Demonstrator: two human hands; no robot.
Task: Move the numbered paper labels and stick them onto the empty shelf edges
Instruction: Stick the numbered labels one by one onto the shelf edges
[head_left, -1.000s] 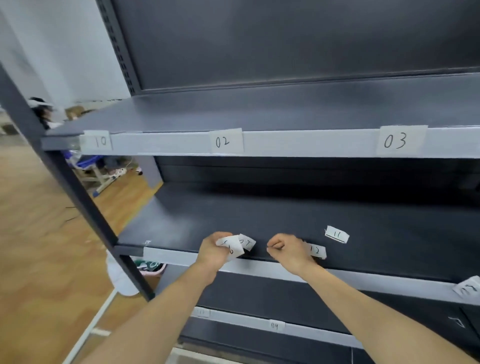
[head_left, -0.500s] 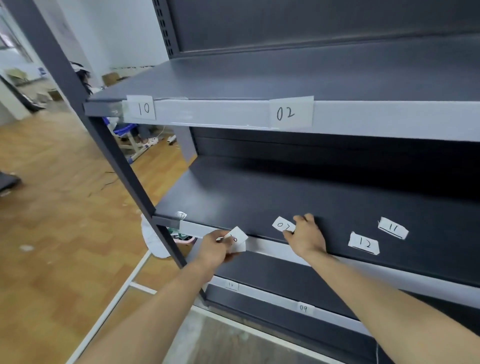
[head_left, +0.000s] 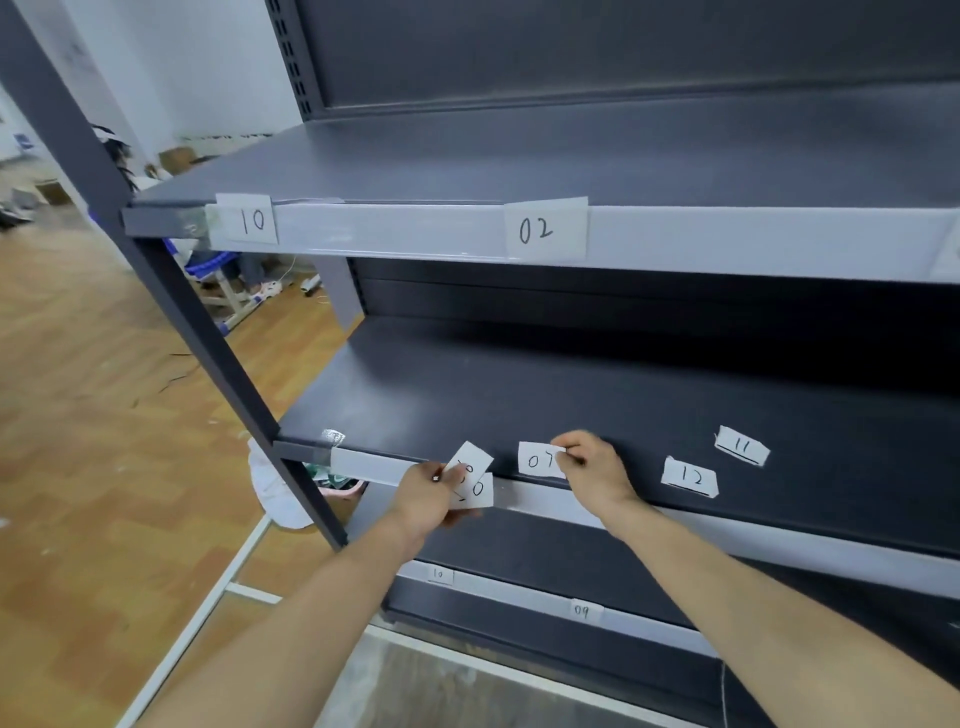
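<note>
While the small white paper label marked 07 (head_left: 535, 460) is pinched at its right end by the curled right hand (head_left: 592, 475), just above the pale grey shelf-edge strip (head_left: 374, 465), its long axis is set along that strip; more white slips (head_left: 475, 488) are gripped in the left hand (head_left: 423, 496), overlapping the strip.

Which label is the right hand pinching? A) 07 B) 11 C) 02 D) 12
A: the right hand has its thumb and fingertips closed on the right edge of the 07 label.
</note>
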